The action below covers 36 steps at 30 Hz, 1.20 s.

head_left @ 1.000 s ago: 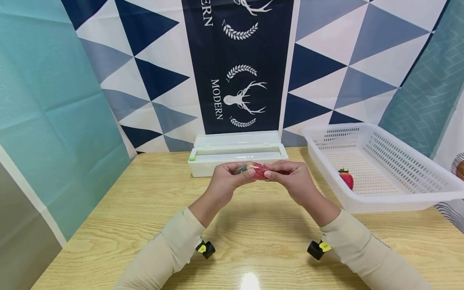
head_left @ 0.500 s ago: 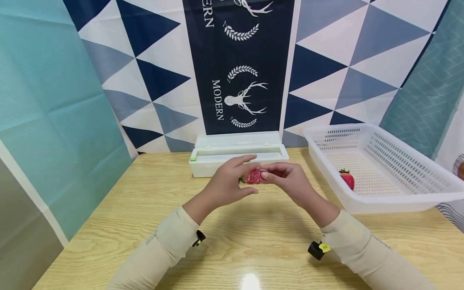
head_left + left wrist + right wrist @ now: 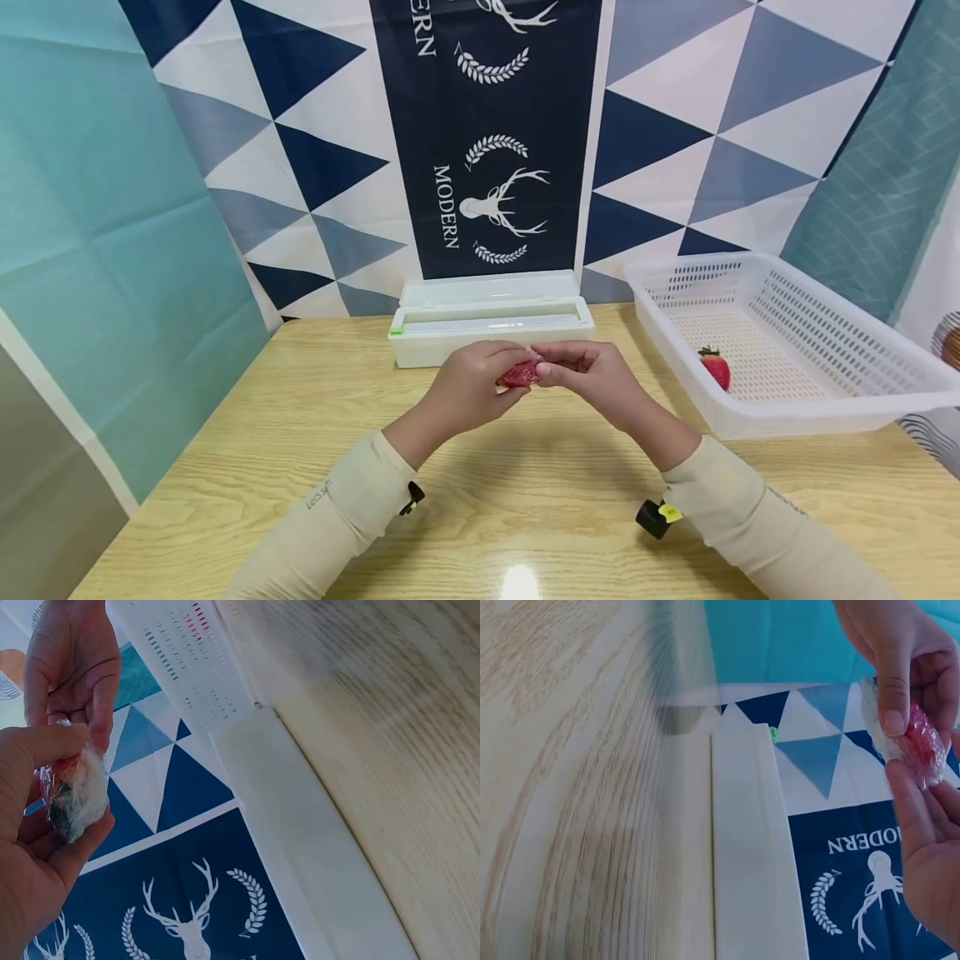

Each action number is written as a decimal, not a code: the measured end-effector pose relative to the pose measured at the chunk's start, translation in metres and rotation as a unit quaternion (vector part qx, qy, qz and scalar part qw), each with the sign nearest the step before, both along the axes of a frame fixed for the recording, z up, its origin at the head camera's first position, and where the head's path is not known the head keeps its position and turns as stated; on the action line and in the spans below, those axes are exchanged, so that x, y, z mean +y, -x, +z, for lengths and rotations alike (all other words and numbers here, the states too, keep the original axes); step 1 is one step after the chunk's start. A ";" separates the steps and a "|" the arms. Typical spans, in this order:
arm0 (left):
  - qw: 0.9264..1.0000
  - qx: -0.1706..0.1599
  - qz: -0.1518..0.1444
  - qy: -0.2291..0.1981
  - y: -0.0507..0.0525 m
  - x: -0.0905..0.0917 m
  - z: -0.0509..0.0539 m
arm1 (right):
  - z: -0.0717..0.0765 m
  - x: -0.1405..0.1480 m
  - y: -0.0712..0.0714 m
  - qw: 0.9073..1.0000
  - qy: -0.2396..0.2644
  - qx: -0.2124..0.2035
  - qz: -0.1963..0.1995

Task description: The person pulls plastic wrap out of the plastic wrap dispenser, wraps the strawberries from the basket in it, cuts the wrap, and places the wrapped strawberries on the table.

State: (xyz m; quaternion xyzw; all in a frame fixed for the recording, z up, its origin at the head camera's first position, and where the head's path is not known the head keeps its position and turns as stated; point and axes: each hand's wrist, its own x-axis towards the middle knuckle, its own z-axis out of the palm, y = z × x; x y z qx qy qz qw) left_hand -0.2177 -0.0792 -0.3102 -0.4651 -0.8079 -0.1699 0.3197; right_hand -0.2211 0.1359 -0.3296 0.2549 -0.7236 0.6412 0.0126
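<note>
Between the two hands, above the table, is a strawberry point(image 3: 520, 374) in crinkled clear plastic wrap point(image 3: 91, 791). My left hand point(image 3: 471, 385) grips it from the left, fingers over the top and thumb below. At its right end my right hand point(image 3: 592, 377) pinches the wrapped fruit with thumb and fingertips. In the left wrist view the green leaves point(image 3: 66, 801) show through the film. The right wrist view shows the red flesh point(image 3: 924, 746) under the wrap. Fingers hide part of the fruit.
A long white wrap dispenser box point(image 3: 491, 337) with its lid raised stands behind the hands. To the right is a white perforated basket point(image 3: 780, 408) holding another strawberry point(image 3: 715, 367). Both stand on a wooden table point(image 3: 300, 417), before a patterned cloth point(image 3: 637, 142).
My left hand has loosened, turned so its back faces up, and closed round the wrapped strawberry again. The right hand has kept its pinch, shifting slightly.
</note>
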 end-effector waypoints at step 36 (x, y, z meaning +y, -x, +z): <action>0.984 -0.126 0.129 0.011 -0.006 -0.042 -0.008 | 0.009 0.025 -0.007 0.809 -0.434 0.395 -0.031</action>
